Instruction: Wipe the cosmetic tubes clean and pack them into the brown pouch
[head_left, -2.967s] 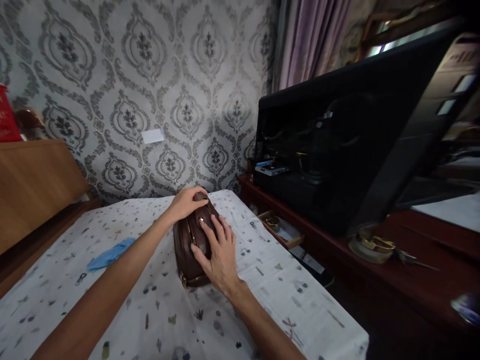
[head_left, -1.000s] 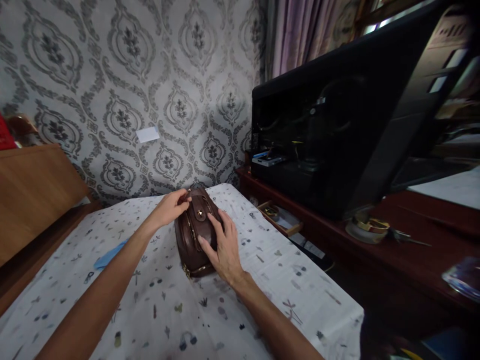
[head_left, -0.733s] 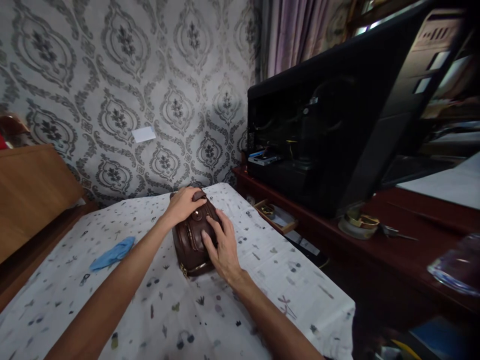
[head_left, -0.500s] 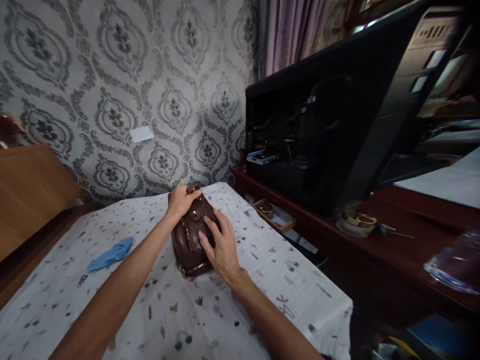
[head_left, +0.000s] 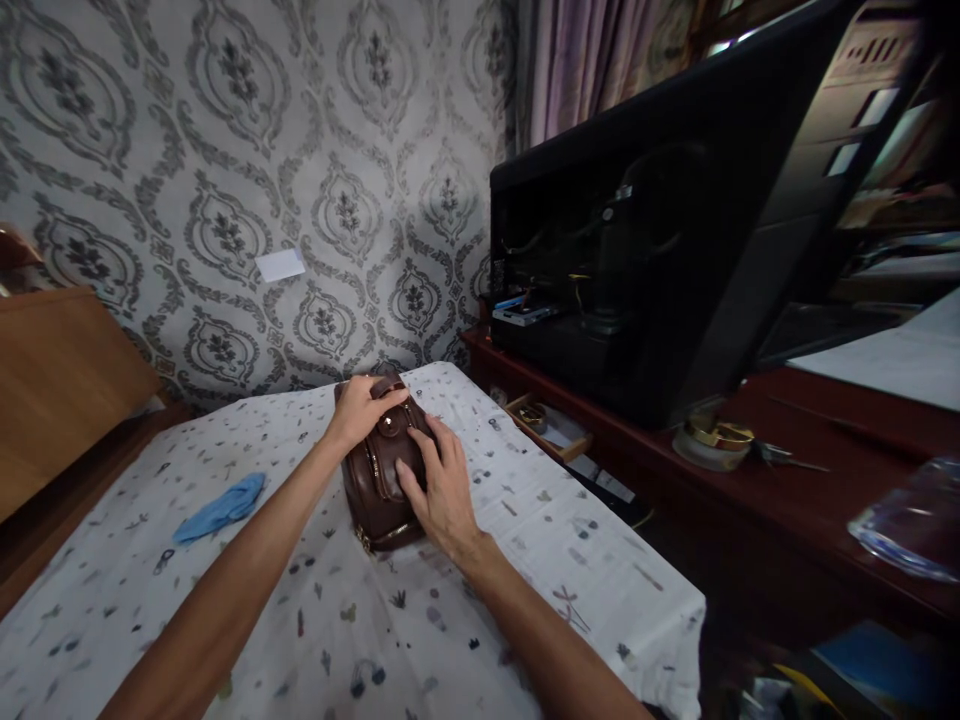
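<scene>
1. The left hand lies curled over the far top end of a small brown leather bag, fingers bent down around that end and pressing on it; the thumb side faces the middle of the bag.
2. The right hand rests flat against the bag's near right side, fingers spread and only slightly bent, fingertips on the leather beside the zip; it steadies the bag rather than gripping it.
3. The bag lies on its side between the two hands, long axis running away from the person, with a gold zip along its length, a small round metal stud near the top and gold hardware at the near lower end.
4. It sits on a desk covered with a white cloth printed with small dark figures, toward the far middle of the surface.
5. A crumpled blue cloth lies on the same cover, well apart to the left of the bag.
6. Behind the desk is a grey damask-patterned wall with a small white card stuck to it.
7. To the right stands a dark red wooden sideboard carrying a large black screen seen from an angle, with a round gold-rimmed dish near its foot and an open shallow drawer at the near end.
8. Purple curtains hang above the screen; a wooden cabinet stands at the far left.
</scene>
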